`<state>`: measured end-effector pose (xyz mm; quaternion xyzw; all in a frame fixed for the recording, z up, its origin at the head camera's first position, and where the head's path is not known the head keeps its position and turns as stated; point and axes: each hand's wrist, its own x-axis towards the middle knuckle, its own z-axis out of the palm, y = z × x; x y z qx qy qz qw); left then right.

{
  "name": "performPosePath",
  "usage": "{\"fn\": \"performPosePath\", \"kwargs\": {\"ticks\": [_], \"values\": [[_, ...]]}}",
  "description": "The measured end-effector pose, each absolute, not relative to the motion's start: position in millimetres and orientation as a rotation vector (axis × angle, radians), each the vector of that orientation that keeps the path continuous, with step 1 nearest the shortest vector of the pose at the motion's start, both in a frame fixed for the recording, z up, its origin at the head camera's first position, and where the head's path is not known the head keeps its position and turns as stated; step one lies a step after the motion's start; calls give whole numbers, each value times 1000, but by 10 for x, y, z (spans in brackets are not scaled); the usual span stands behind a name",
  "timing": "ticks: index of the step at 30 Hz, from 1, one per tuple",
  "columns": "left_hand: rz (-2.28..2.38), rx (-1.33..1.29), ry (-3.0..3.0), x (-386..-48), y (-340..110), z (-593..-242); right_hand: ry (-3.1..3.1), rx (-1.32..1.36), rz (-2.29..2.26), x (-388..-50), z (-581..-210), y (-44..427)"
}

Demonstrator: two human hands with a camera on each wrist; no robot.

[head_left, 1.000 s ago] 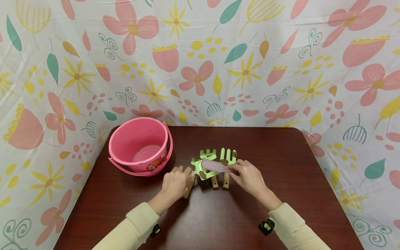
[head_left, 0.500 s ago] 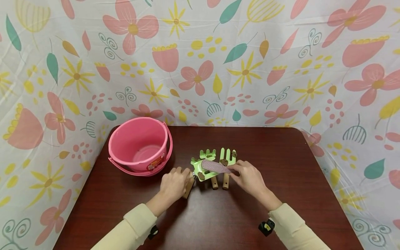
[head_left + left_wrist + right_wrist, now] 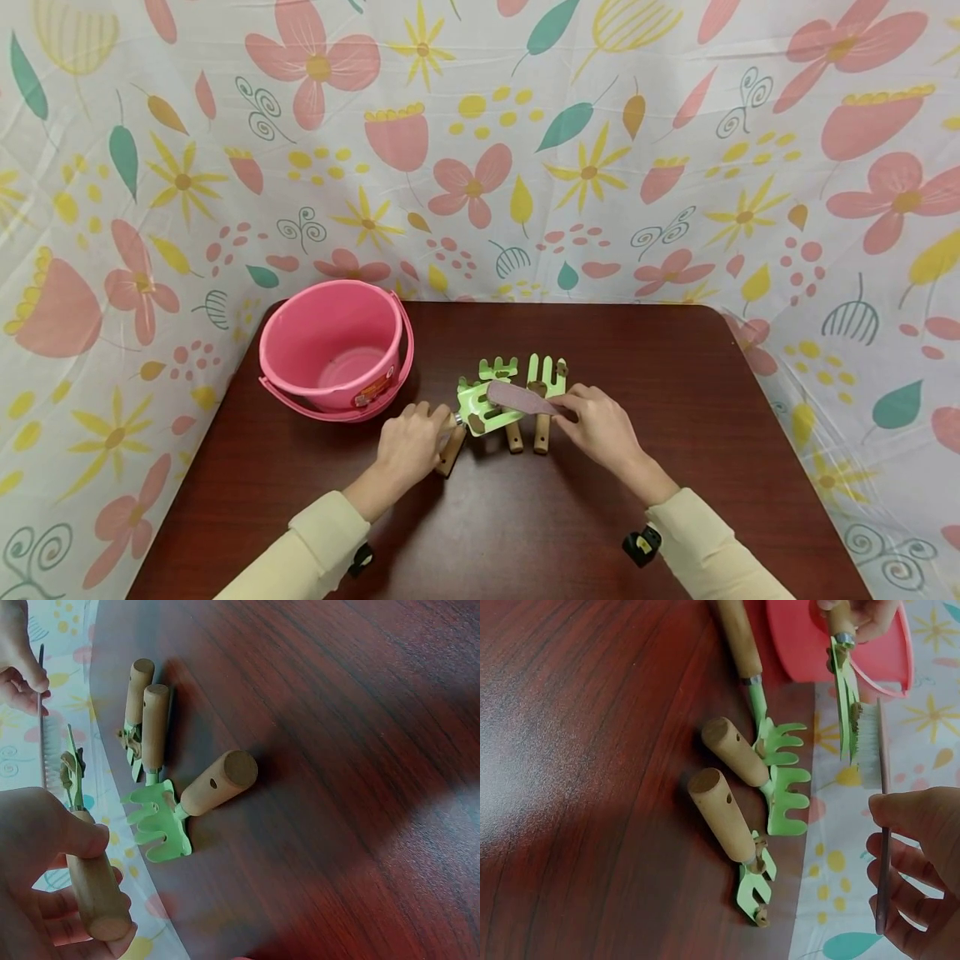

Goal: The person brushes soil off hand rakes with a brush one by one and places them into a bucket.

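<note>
At the bench's (image 3: 675,375) far left corner stands a pink bucket (image 3: 330,342), upright, its handle lowered around the outer wall. To its right is the person's left hand (image 3: 411,442), fingers curled round the wooden handle of a green fork (image 3: 474,406), which is held above the bench with its tines directed rightward; a brown clump (image 3: 476,423) shows on its head. Beneath this hand lies the first rake (image 3: 450,457), its wooden handle toward the person. The second rake (image 3: 514,437) lies just beside it, partly covered from above by the raised fork. Over that fork extends a mauve brush (image 3: 521,398), its pale bristles against the tines, as the right wrist view shows. A second fork (image 3: 542,437), bearing brown pieces, lies right of the rakes. Farthest right, the right hand (image 3: 602,427) pinches the brush's handle between thumb and fingers. Behind everything hangs a floral cloth (image 3: 480,267).
</note>
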<state>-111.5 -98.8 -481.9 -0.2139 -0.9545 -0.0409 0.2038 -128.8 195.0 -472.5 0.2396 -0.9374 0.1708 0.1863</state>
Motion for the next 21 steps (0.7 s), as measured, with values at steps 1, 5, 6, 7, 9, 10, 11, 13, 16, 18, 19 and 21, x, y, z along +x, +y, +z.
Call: {"fn": "performPosePath", "kwargs": {"ticks": [1,5,6,7,9,10,11,13,16,18,19,21], "values": [[-113,-593,-2669,-1112,-997,-4820,-2641,673,481,-1286,-4726,1954],[-106,-590,-2685,-1106,-1025,-4828,-2656,667,482,-1278,-4727,1962],[-104,-591,-2688,-1105,-1030,-4831,-2660,664,481,-1276,-4727,1963],[-101,-591,-2691,-1104,-1035,-4834,-2663,662,480,-1275,-4727,1964],[-98,-591,-2694,-1101,-1044,-4836,-2667,656,478,-1273,-4727,1968],[-96,-591,-2693,-1101,-1048,-4837,-2669,653,476,-1272,-4727,1970],[-96,-590,-2692,-1099,-1052,-4836,-2669,649,475,-1271,-4727,1973],[-99,-588,-2686,-1097,-1060,-4834,-2666,642,463,-1268,-4727,1984],[-113,-584,-2671,-1092,-1073,-4834,-2658,630,451,-1267,-4728,2002],[-122,-581,-2664,-1090,-1080,-4837,-2651,624,446,-1266,-4728,2014],[-123,-579,-2663,-1089,-1084,-4839,-2648,620,448,-1265,-4728,2018],[-130,-576,-2664,-1087,-1089,-4843,-2644,612,457,-1262,-4727,2021]]}}
